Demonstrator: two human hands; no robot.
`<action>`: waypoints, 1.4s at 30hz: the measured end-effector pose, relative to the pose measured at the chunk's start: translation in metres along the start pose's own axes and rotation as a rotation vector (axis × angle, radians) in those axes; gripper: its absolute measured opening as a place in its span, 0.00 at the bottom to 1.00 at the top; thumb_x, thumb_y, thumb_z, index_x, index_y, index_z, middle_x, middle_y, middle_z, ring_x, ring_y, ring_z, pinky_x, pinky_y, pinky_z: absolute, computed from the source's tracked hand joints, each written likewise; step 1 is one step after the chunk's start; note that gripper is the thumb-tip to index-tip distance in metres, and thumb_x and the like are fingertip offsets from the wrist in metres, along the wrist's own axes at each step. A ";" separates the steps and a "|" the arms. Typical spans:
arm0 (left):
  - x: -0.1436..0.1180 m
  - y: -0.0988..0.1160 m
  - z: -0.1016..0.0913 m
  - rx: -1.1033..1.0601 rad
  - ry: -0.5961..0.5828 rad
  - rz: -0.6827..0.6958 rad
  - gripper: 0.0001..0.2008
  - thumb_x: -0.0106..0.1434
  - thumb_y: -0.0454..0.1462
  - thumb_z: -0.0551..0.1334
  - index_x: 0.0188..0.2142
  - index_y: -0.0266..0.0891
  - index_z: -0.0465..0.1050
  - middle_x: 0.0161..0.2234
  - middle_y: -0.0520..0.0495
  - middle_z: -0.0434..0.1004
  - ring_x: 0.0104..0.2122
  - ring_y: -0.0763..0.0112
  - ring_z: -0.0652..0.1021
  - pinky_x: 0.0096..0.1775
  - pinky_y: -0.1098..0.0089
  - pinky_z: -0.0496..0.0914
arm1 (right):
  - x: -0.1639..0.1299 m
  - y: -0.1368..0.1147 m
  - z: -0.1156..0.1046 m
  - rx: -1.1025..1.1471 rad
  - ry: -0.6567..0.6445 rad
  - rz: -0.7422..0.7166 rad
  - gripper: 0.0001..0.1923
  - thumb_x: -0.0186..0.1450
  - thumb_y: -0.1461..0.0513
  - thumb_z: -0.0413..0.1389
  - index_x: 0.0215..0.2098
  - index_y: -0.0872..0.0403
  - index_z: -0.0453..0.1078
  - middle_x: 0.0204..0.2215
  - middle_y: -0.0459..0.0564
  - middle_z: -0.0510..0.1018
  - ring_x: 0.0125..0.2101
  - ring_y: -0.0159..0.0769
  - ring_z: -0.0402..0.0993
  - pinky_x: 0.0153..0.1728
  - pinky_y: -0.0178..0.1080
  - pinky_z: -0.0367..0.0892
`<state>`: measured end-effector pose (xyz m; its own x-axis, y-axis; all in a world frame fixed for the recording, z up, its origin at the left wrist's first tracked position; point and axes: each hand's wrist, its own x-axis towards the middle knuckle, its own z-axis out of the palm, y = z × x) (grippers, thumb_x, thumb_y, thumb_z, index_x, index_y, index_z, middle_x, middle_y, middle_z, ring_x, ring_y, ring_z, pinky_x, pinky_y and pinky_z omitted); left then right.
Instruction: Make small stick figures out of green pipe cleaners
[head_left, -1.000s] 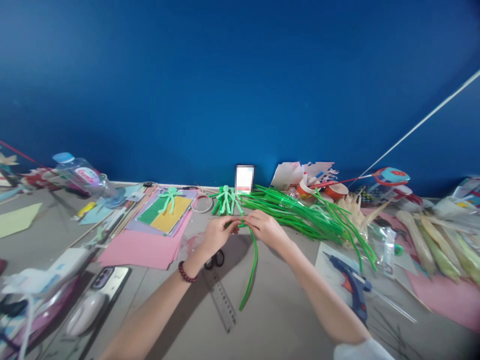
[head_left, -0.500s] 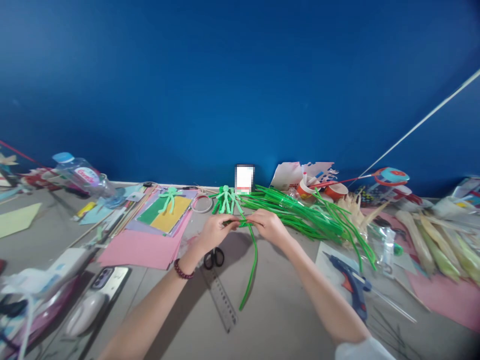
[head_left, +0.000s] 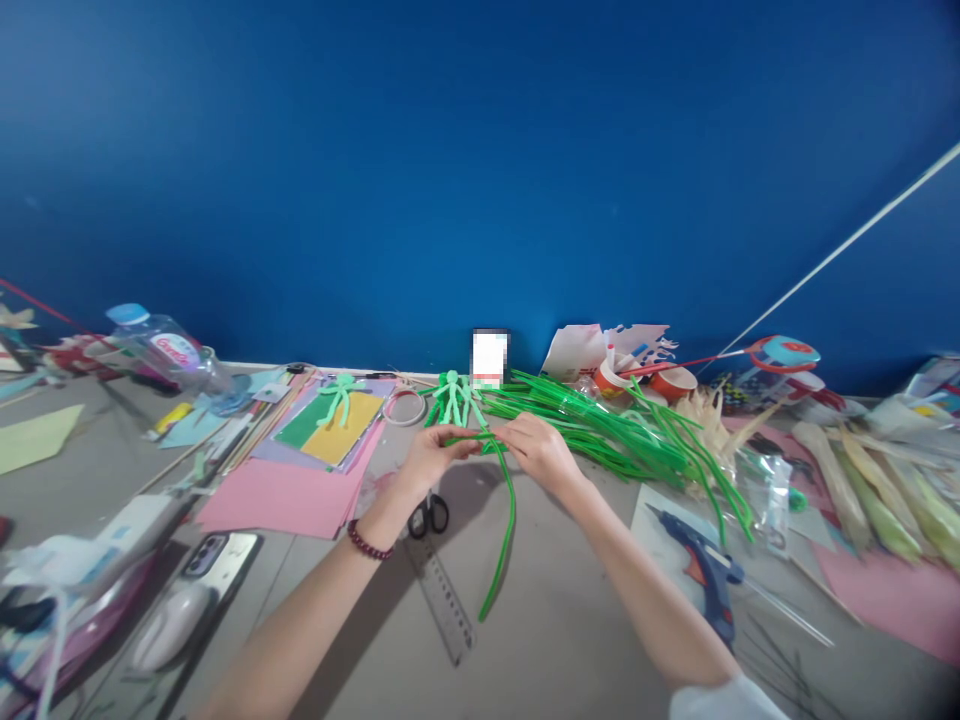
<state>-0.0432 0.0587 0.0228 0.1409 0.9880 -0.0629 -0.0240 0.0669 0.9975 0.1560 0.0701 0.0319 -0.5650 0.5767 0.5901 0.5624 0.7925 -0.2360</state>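
One wide view from the wearer's head, forward and down across the table (head_left: 555, 640) to a blue wall (head_left: 480, 170).

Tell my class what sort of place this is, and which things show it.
Probably a craft workspace: a hot glue gun, pink paper and many green pipe cleaners are spread over the tabletop.

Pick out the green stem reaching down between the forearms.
The long stem extending from between left hand and right hand; the heaped stems lie beyond the right hand.
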 end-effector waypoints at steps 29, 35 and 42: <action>0.000 0.005 0.000 0.064 0.147 0.076 0.11 0.46 0.41 0.69 0.26 0.37 0.73 0.24 0.48 0.78 0.26 0.69 0.77 0.30 0.70 0.71 | -0.004 0.016 -0.006 -0.031 0.037 -0.015 0.14 0.68 0.64 0.46 0.44 0.54 0.72 0.31 0.52 0.78 0.31 0.37 0.69 0.36 0.41 0.65; 0.000 0.006 -0.004 0.045 0.080 0.116 0.12 0.48 0.42 0.68 0.28 0.36 0.73 0.26 0.47 0.78 0.28 0.69 0.77 0.32 0.69 0.71 | -0.003 0.014 -0.006 -0.084 0.052 -0.033 0.13 0.67 0.64 0.46 0.43 0.56 0.72 0.30 0.52 0.78 0.31 0.36 0.68 0.36 0.40 0.64; -0.002 0.005 -0.007 0.509 0.051 0.410 0.08 0.56 0.41 0.64 0.33 0.39 0.74 0.32 0.48 0.77 0.34 0.68 0.76 0.38 0.68 0.70 | -0.005 0.010 0.003 -0.177 0.030 -0.071 0.13 0.68 0.64 0.47 0.42 0.56 0.72 0.29 0.51 0.77 0.31 0.36 0.67 0.34 0.39 0.62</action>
<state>-0.0501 0.0579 0.0277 0.1724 0.9255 0.3371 0.4070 -0.3786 0.8312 0.1627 0.0761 0.0244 -0.5906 0.5122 0.6236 0.6206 0.7822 -0.0548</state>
